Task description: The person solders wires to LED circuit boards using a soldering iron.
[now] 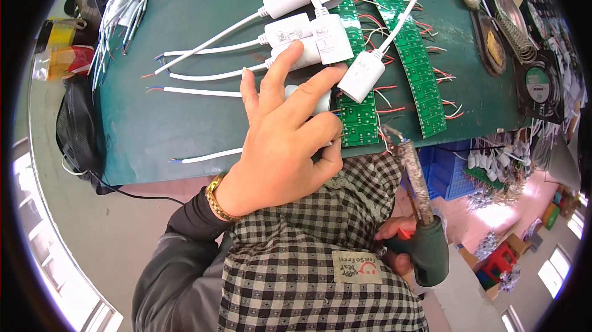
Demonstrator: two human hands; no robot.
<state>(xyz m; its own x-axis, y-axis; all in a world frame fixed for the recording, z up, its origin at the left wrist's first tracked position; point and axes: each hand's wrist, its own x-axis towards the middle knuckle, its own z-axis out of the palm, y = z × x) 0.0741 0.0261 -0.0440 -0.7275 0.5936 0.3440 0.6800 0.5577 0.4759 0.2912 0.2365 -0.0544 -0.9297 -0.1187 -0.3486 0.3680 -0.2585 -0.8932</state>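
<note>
Left hand (290,128) half-curled over white housing (323,104), hold unclear; housing likely light, stiff: take by sides. Right hand (392,228) grips soldering gun (430,253).

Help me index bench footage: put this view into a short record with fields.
Left hand: over white connectors, by the near end of the left board strip; grip unclear
Right hand: around a dark pistol-grip tool with a metal barrel
Boards: two green strips, the right strip beside the left
Work surface: green table
Top left: bundle of white cables
Table's right side: metal spring
Below table, right: blue crate
</note>
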